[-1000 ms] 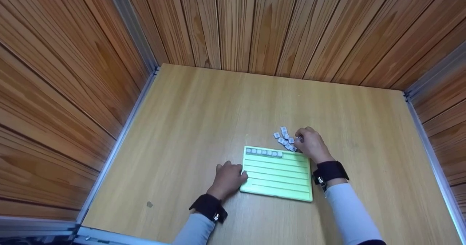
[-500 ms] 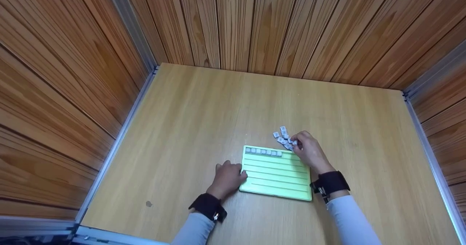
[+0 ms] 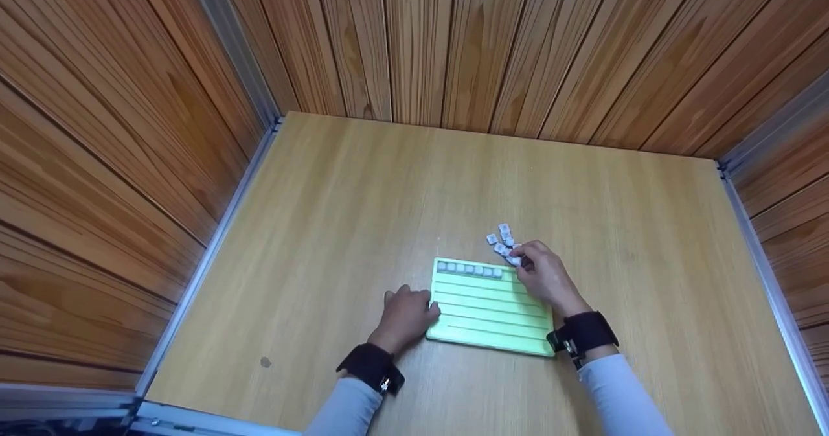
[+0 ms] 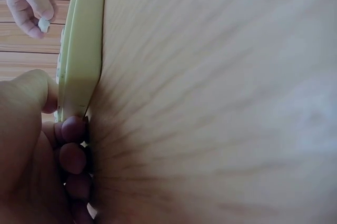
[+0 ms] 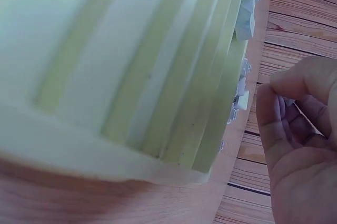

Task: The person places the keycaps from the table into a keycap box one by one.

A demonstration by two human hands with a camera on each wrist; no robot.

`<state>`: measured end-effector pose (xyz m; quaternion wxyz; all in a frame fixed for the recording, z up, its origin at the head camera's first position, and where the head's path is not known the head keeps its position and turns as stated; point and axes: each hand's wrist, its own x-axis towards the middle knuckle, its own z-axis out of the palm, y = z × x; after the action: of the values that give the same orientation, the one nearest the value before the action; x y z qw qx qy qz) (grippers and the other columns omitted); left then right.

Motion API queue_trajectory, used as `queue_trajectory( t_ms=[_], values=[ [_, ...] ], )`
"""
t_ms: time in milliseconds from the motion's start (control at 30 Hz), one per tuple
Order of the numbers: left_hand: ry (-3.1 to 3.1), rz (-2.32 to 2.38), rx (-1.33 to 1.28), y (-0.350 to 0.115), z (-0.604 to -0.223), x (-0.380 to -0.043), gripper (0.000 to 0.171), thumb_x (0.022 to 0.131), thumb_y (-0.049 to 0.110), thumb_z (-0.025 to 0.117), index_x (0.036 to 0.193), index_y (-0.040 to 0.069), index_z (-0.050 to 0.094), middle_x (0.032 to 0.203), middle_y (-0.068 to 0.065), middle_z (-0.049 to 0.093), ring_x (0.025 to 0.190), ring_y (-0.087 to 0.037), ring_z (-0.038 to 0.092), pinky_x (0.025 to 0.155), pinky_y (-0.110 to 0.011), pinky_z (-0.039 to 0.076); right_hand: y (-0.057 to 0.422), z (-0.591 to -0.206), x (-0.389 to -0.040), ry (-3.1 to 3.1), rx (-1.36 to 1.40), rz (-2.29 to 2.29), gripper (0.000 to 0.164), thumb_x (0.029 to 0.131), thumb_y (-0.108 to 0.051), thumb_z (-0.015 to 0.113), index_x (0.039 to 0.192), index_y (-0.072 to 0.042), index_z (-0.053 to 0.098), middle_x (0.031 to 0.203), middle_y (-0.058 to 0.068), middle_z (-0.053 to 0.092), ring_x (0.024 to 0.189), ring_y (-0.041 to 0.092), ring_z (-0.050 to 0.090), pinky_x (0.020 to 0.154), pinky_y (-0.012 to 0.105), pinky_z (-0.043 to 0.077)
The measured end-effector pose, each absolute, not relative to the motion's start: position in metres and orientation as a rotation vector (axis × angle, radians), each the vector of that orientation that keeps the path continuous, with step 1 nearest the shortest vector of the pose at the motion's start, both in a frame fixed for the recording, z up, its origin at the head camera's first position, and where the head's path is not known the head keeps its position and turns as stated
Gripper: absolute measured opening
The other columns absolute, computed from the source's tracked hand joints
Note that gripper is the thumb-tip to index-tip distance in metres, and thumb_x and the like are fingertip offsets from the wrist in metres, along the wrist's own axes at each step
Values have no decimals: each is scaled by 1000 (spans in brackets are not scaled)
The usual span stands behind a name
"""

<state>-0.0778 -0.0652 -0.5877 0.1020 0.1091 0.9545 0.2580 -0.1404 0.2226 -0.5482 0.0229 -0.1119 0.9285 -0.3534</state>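
A pale green grooved board (image 3: 492, 316) lies flat on the table. My left hand (image 3: 405, 319) grips its left edge, thumb on the face and fingers curled against the side, as the left wrist view shows. Several white keycaps (image 3: 469, 269) sit in a row at the left of the board's top groove. Beyond the top edge lies a loose pile of small white keycaps (image 3: 502, 249). My right hand (image 3: 547, 279) is above the board's upper right corner, beside the pile. In the left wrist view it pinches one whitish keycap (image 4: 43, 24) between thumb and fingers.
The wooden tabletop (image 3: 363, 196) is bounded by wood-plank walls (image 3: 479, 47) at the back and sides, with metal rails (image 3: 214, 248) along its edges. A small dark spot (image 3: 265, 362) marks the table at the front left.
From the right side of the pile, my right hand has shifted left and slightly nearer the board. My left hand stays on the board's edge, and the row in the groove looks the same.
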Motion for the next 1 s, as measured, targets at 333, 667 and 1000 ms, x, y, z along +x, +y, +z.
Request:
queue_trajectory(
  t_ms=[333,667,1000],
  values=[
    [2845,770,337,-65,-586,-76,27,95,33,57,75,15,59,65,4,54,72,-18,41,72,-39,29,220,-549,-139,2870,-374,-1053,20,90,2,67,110,-1,67,110,14,61,96,27,64,82,41,54],
    [2841,779,332,-65,-586,-76,26,95,32,57,75,15,59,65,4,54,72,-18,42,73,-39,29,218,-551,-138,2893,-451,-1051,20,88,5,69,107,2,71,106,12,62,92,25,65,80,38,55],
    [2836,794,321,-65,-587,-77,26,94,32,57,76,15,62,66,5,55,72,-18,42,73,-39,29,217,-553,-137,2921,-503,-996,18,87,6,70,103,0,70,104,10,64,91,23,64,78,37,54]
  ],
)
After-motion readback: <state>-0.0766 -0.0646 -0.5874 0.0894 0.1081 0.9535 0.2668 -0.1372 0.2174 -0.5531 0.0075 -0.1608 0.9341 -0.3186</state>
